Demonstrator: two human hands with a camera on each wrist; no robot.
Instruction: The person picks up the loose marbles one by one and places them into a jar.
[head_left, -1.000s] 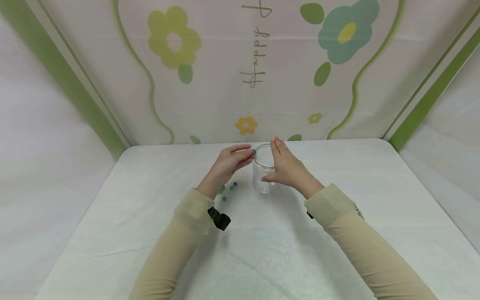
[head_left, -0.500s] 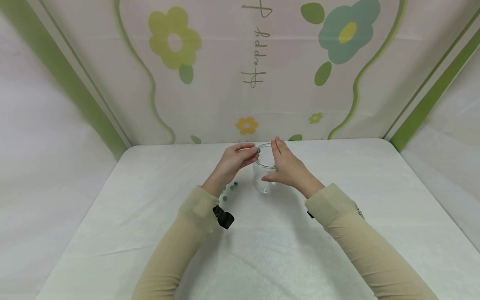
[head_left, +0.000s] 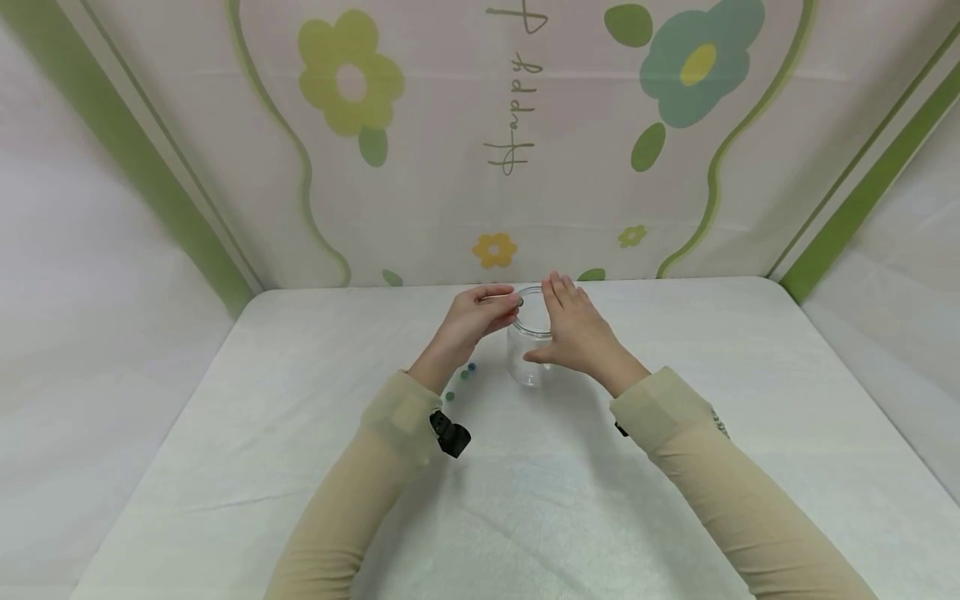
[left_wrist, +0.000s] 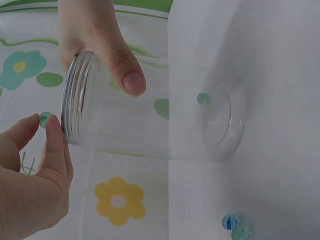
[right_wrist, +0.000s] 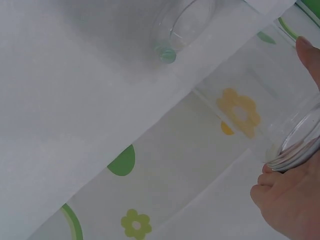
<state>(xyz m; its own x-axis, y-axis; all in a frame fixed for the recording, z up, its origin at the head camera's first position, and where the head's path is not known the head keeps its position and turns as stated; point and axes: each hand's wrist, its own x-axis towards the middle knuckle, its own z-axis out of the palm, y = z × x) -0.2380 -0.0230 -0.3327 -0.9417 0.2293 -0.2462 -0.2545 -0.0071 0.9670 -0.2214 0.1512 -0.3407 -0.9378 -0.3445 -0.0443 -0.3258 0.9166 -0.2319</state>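
A clear jar (head_left: pixel 529 354) stands upright near the table's back edge, with its mouth uncovered. My right hand (head_left: pixel 581 333) holds it at the top from the right, the thumb lying along the near side. Between thumb and fingertips my left hand (head_left: pixel 468 325) pinches a green glass marble (left_wrist: pixel 45 119), close beside the jar's rim (left_wrist: pixel 75 100). Another green marble (left_wrist: pixel 203 98) shows through the jar wall near its base, apparently inside. On the table left of the jar lie a blue marble (head_left: pixel 472 367) and green marbles (head_left: pixel 450 397), partly hidden by the left forearm.
The table (head_left: pixel 517 500) has a white cloth with slight creases. Behind it rises a fabric wall (head_left: pixel 435 208) printed with flowers and lettering. White side panels with green bands enclose both sides. A black device (head_left: pixel 452 435) is strapped at the left wrist.
My left hand has moved a little to the right with the marble, up to the jar's rim. The forearm covers more of the loose marbles. My right hand and the jar stay put.
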